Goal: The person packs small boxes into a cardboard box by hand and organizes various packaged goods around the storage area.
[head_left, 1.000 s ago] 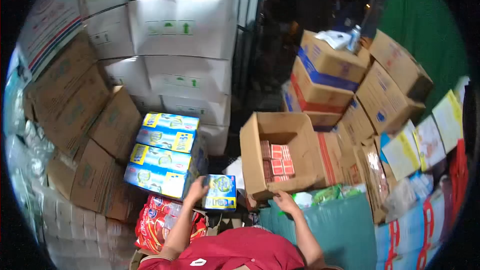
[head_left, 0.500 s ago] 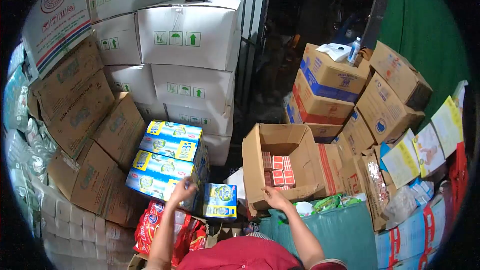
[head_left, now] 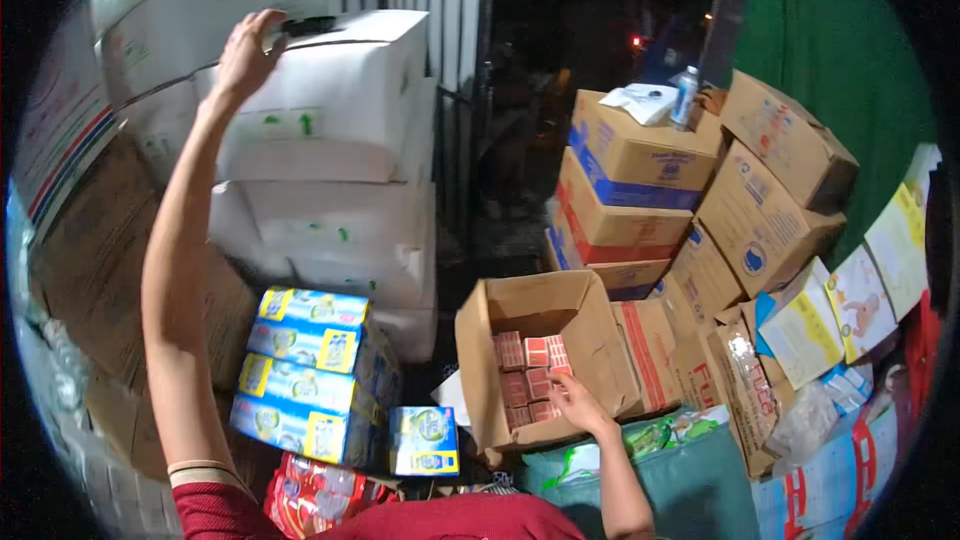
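Observation:
My left hand (head_left: 250, 55) is stretched out to the top of the white carton stack, its curved fingers apart at the near end of a small black object (head_left: 310, 26). Whether the fingertips touch that object is not clear. The black object lies on the upper white carton (head_left: 320, 90). Over the front right of an open brown cardboard box (head_left: 580, 300) is my right hand (head_left: 580, 405), fingers loosely spread and nothing seen in them. Inside the box sit several small red-and-white packs (head_left: 537, 382) in rows, close to my right fingertips.
Blue-and-yellow packages (head_left: 300, 380) are stacked left of the box, with red bags (head_left: 310, 495) below. A green sack (head_left: 660, 480) lies in front of the box. Brown cartons (head_left: 640, 170) rise behind, topped by a bottle (head_left: 684, 100). A green curtain (head_left: 820, 100) hangs right.
My left hand has gone from above the blue packages up and left to the black object. My right hand has shifted from the box's front edge to over its packs. The view has turned.

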A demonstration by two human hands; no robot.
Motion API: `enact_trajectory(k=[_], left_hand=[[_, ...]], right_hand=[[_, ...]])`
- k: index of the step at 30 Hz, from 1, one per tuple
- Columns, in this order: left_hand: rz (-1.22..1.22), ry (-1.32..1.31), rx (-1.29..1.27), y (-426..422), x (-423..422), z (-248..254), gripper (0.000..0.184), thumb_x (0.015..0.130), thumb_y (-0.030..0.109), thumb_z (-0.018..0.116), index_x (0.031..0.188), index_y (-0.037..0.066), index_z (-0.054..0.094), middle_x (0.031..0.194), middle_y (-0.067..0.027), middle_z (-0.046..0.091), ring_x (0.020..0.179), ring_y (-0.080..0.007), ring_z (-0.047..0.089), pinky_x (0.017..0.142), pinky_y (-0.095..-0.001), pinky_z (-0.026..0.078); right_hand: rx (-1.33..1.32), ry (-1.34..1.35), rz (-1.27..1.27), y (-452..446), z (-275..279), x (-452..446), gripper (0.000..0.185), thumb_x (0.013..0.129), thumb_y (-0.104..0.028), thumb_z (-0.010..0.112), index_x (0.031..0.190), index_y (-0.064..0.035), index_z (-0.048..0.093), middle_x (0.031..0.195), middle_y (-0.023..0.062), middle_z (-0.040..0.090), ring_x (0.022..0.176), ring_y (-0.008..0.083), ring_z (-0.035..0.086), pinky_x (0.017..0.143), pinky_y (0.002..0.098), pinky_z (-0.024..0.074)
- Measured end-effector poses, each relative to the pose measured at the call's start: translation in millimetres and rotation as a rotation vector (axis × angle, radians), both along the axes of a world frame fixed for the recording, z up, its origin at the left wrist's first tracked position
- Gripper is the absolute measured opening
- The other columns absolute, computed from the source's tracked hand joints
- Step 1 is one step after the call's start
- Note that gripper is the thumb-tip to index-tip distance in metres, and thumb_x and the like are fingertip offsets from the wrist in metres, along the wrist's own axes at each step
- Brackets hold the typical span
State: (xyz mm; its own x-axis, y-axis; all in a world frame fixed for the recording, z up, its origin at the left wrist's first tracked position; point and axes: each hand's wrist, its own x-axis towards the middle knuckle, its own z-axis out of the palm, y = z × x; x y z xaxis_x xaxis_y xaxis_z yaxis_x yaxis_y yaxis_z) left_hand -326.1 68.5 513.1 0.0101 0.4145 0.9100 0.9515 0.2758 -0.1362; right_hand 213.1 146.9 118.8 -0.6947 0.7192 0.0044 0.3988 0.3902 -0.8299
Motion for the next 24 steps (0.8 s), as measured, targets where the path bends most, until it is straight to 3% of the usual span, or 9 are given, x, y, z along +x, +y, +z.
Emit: enact_trajectory(k=[4,9,14,17,20,24], left_hand=[[0.195,-0.055,-0.084,76.0,-65.1,20.7,0.045,0.078,0.02,0.061,0.121,0.016,0.049,0.117,-0.0132,0.052,0.108,-0.0344,0.048,0.092,-0.0408,0.041],[0.325,-0.103,-0.166,137.6,-147.3,7.2,0.061,0.076,0.023,0.062,0.132,0.022,0.037,0.131,-0.0091,0.045,0.119,-0.0352,0.041,0.096,-0.0427,0.039],[0.089,-0.264,-0.144,155.9,-213.8,-7.3,0.052,0.077,0.021,0.056,0.128,0.021,0.045,0.116,-0.0168,0.056,0.107,-0.033,0.053,0.092,-0.0381,0.042],[0.232,-0.191,-0.233,144.3,-184.3,0.2,0.039,0.077,0.024,0.056,0.114,0.014,0.058,0.108,-0.0152,0.061,0.101,-0.0298,0.057,0.088,-0.035,0.044],[0.25,-0.39,-0.203,145.0,-171.8,0.5,0.032,0.077,0.024,0.057,0.106,0.011,0.063,0.102,-0.0139,0.064,0.096,-0.0279,0.06,0.085,-0.0334,0.045],[0.215,-0.327,-0.145,143.1,-157.4,-4.2,0.03,0.077,0.022,0.057,0.104,0.012,0.064,0.099,-0.0106,0.065,0.093,-0.0253,0.061,0.083,-0.0317,0.046]], right_hand=[[-0.022,-0.092,-0.078,28.5,16.6,11.5,0.038,0.087,-0.019,0.052,0.12,-0.0016,0.047,0.111,0.0188,0.057,0.1,0.0312,0.057,0.085,0.0367,0.0452],[-0.002,-0.072,-0.173,57.3,-1.9,38.2,0.037,0.087,-0.019,0.054,0.122,-0.0064,0.048,0.108,0.0175,0.058,0.101,0.0258,0.058,0.085,0.0339,0.0453],[0.005,-0.143,-0.19,80.0,1.8,49.6,0.035,0.087,-0.015,0.052,0.119,-0.0033,0.048,0.112,0.0186,0.057,0.104,0.0293,0.056,0.088,0.0353,0.0447],[-0.026,-0.164,-0.173,93.9,11.1,38.0,0.034,0.087,-0.014,0.05,0.119,-0.0023,0.048,0.113,0.0183,0.057,0.106,0.0302,0.055,0.09,0.0359,0.0432],[-0.019,-0.134,-0.135,104.2,15.9,20.7,0.035,0.088,-0.015,0.049,0.12,-0.0024,0.047,0.116,0.0174,0.055,0.11,0.0297,0.052,0.092,0.0347,0.0408],[-0.002,-0.103,-0.079,107.2,4.9,5.5,0.036,0.088,-0.017,0.05,0.121,-0.0026,0.047,0.117,0.017,0.054,0.11,0.0294,0.051,0.092,0.0342,0.0403]])
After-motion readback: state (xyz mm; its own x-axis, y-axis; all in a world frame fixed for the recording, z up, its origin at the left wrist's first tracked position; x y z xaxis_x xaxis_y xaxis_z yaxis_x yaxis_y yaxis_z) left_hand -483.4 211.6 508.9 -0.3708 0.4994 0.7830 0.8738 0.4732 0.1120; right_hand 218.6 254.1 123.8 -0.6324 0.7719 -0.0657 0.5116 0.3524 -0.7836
